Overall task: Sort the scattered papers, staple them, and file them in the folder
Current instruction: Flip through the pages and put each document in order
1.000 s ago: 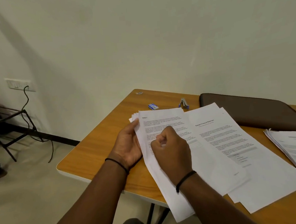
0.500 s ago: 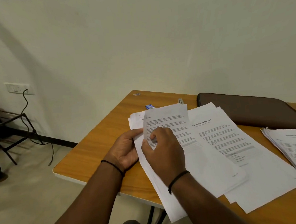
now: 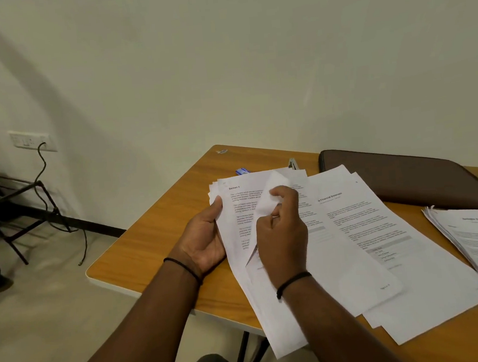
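Two hands on papers (image 3: 238, 209) | left grip (image 3: 205, 237) at edge | right grip (image 3: 280, 228) pinches sheet (image 3: 272, 191)

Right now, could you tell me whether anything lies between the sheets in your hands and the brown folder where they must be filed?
Yes. The financial statement pages lie spread on the table between the held stack and the closed brown folder; their far corner appears to overlap its near edge.

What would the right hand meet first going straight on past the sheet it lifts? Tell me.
Probably the stapler at the table's far edge, right beyond the right hand and its lifted sheet; depth is unclear.
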Motion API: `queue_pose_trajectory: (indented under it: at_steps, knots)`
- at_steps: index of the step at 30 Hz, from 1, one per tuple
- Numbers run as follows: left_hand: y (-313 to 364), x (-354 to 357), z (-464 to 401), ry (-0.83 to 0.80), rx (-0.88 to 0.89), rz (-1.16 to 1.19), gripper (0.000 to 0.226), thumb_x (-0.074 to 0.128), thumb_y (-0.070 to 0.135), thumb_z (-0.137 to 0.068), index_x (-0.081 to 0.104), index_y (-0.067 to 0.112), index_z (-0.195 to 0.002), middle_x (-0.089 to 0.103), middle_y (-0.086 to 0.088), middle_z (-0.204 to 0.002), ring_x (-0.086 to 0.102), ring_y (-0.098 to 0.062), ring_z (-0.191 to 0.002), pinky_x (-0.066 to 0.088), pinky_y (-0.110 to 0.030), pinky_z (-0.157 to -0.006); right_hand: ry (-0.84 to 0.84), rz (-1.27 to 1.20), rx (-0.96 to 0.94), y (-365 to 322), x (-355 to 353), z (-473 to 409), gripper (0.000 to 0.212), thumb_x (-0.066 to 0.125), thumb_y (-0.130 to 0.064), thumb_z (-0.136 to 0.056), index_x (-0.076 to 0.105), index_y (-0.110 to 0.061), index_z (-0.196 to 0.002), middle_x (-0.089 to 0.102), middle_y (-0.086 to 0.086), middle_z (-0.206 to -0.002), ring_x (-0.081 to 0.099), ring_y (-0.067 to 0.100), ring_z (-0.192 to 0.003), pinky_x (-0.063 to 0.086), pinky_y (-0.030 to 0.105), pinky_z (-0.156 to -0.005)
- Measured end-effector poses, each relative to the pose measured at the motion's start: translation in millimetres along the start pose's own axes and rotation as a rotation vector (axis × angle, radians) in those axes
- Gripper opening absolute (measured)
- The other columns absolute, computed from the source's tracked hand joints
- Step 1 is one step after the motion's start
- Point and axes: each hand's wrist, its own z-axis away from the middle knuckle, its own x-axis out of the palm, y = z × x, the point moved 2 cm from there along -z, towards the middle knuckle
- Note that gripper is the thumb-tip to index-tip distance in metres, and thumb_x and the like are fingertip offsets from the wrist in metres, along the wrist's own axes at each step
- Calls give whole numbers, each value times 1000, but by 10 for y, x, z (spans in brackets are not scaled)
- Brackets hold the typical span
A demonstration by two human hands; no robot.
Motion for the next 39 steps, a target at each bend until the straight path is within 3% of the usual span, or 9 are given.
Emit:
queue_pose_trajectory:
  at_steps: [4, 10, 16, 21, 26, 29, 33, 37, 39]
  knots:
    - [-18, 32, 25, -34, -16, -2, 46, 48, 33, -96, 56, 13, -137, 62, -16, -135, 64, -32, -115, 55, -49, -93, -28, 9, -131, 23, 52, 40, 15, 62, -12, -94, 69, -17, -107, 66, 3, -119, 64, 20, -111, 60, 26, -80]
    - [-40, 123, 86, -57, -16, -11, 36, 56, 17, -87, 65, 8, -121, 70, -19, -115, 72, -32, -96, 62, -46, -76, -85, 84, -187, -49, 104, 60, 43, 68, -52, -86, 62, -20, -115, 64, -2, -119, 59, 11, -111, 58, 25, -80]
    - [-38, 112, 73, -15, 40, -74, 39, 57, 9, -87, 61, 8, -126, 69, -20, -120, 73, -30, -95, 59, -45, -85, 38, 70, -176, -7, 56, 49, 7, 72, -18, -89, 67, -14, -89, 70, 1, -95, 56, 5, -79, 50, 11, -68]
    - [-26, 78, 72, -6, 64, -95, 35, 52, 7, -96, 58, 8, -131, 67, -19, -125, 71, -31, -102, 60, -46, -86, 40, -45, -15, 35, 25, 11, 8, 72, -23, -90, 70, -16, -86, 72, -4, -90, 66, 8, -78, 58, 20, -70]
    - [-37, 93, 64, 1, 80, -64, 27, 47, 4, -99, 62, 8, -121, 72, -19, -115, 74, -29, -91, 62, -43, -77, -31, -232, 149, 44, -7, -7, 16, 76, -33, -84, 67, -21, -80, 70, -17, -82, 69, 2, -77, 55, 13, -62]
    - [-42, 91, 67, 23, 67, -50, 27, 46, 2, -100, 61, 8, -121, 73, -19, -110, 75, -29, -87, 63, -41, -68, 20, -302, 194, 17, -54, -18, 19, 73, -23, -89, 57, -24, -98, 70, -13, -89, 71, 6, -79, 56, 15, -61]
    - [-36, 77, 58, 28, 61, -49, 29, 47, 2, -99, 60, 9, -124, 71, -19, -116, 74, -31, -92, 62, -43, -70, 36, -187, 44, 1, -65, 1, 55, 61, -9, -95, 36, -39, -134, 64, 0, -118, 68, 14, -96, 62, 28, -67]
    - [-38, 81, 54, 10, 70, -59, 29, 46, 2, -99, 61, 9, -123, 71, -19, -117, 73, -31, -93, 62, -45, -79, -7, 18, -98, 23, 17, 32, 23, 62, -17, -96, 68, -18, -119, 65, 3, -123, 64, 19, -113, 59, 24, -80]
    - [-44, 88, 56, 19, 85, -72, 26, 46, 2, -100, 62, 10, -119, 73, -18, -112, 74, -30, -90, 62, -45, -78, -58, 92, -124, -9, 50, 43, 32, 67, -35, -93, 69, -14, -117, 65, 3, -121, 63, 15, -110, 56, 20, -78]
